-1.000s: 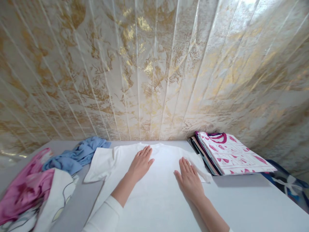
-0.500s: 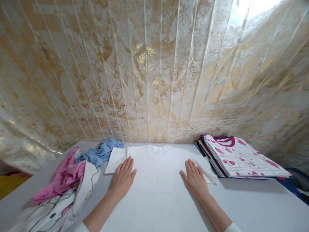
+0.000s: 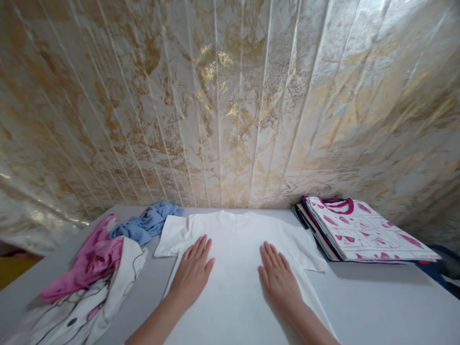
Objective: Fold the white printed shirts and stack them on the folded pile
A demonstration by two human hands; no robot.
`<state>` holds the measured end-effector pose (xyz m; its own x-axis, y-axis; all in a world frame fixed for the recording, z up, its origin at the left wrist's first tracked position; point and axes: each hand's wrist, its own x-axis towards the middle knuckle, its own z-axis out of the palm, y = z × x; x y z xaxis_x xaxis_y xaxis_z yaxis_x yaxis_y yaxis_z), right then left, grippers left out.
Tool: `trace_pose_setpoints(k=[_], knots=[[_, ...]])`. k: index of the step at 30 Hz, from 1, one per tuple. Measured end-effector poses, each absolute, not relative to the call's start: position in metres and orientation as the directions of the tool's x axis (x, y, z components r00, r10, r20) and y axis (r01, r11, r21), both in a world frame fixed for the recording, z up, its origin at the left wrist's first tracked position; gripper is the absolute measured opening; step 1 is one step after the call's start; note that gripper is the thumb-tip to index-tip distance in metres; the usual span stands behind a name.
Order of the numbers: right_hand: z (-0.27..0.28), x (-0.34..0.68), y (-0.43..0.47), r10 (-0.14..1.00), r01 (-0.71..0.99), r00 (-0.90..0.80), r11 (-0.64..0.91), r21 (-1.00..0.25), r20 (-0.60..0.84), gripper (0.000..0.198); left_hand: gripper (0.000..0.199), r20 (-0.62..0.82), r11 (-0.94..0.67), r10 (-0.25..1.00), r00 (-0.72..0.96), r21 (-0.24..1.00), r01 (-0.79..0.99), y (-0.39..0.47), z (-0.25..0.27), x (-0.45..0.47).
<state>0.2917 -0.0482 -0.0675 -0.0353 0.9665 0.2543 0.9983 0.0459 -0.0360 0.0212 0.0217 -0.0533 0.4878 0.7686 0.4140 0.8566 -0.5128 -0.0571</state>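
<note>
A white T-shirt (image 3: 235, 268) lies spread out on the table, its collar at the far edge and a short sleeve out to each side. Its lower part runs out of view at the bottom. On the left half of the shirt my left hand (image 3: 194, 270) rests flat, fingers stretched forward and thumb apart. My right hand (image 3: 280, 278) lies the same way on the right half, palm down. Neither hand grasps anything. Bare shirt shows between them.
To the left lies a loose heap: a blue garment (image 3: 147, 224), a pink one (image 3: 89, 263) and a white printed cloth (image 3: 118, 278). Folded clothes, topped by a pink-and-white printed shirt (image 3: 373, 235), are stacked at the right. A gold-patterned curtain (image 3: 230, 120) hangs behind the pale table (image 3: 377, 302).
Both hands have slid inward over the shirt, closer together and slightly nearer to me. The sleeves show more fully, and the view has tilted a little.
</note>
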Motion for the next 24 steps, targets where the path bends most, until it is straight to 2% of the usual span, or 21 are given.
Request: trace_pose_setpoints(k=[3,5,8,11,14,16,20,24], knots=[[-0.068,0.332,-0.049,0.972,0.998,0.059,-0.06,-0.006,0.227,0.059,0.05,0.381,-0.442,0.822,0.423,-0.041,0.896,0.029,-0.051,0.003],[-0.063,0.335,-0.045,0.981,0.997,0.071,-0.072,-0.002,0.179,0.06,0.05,0.364,-0.429,0.837,0.409,-0.029,0.903,0.034,-0.05,0.009],[-0.049,0.303,-0.024,0.994,0.999,-0.001,0.005,-0.034,0.112,0.059,0.049,0.371,-0.467,0.816,0.443,-0.028,0.884,0.046,-0.049,0.045],[-0.033,0.258,0.013,0.991,0.99,-0.088,0.098,-0.101,0.102,0.057,0.047,0.382,-0.494,0.797,0.469,-0.035,0.869,0.067,-0.048,0.085],[-0.026,0.241,0.051,0.986,0.982,-0.102,0.121,-0.146,0.129,0.054,0.045,0.4,-0.476,0.799,0.449,-0.037,0.879,0.092,-0.046,0.098],[-0.029,0.254,0.068,0.988,0.987,-0.051,0.072,-0.147,0.147,0.056,0.045,0.414,-0.436,0.813,0.408,-0.03,0.899,0.107,-0.047,0.087],[-0.044,0.306,0.08,0.971,0.987,0.138,-0.118,-0.109,0.194,0.06,0.047,0.43,-0.336,0.85,0.305,-0.005,0.942,0.125,-0.051,0.052],[-0.054,0.33,0.078,0.962,0.986,0.161,-0.147,-0.077,0.222,0.062,0.049,0.425,-0.298,0.864,0.269,0.001,0.955,0.13,-0.056,0.04]])
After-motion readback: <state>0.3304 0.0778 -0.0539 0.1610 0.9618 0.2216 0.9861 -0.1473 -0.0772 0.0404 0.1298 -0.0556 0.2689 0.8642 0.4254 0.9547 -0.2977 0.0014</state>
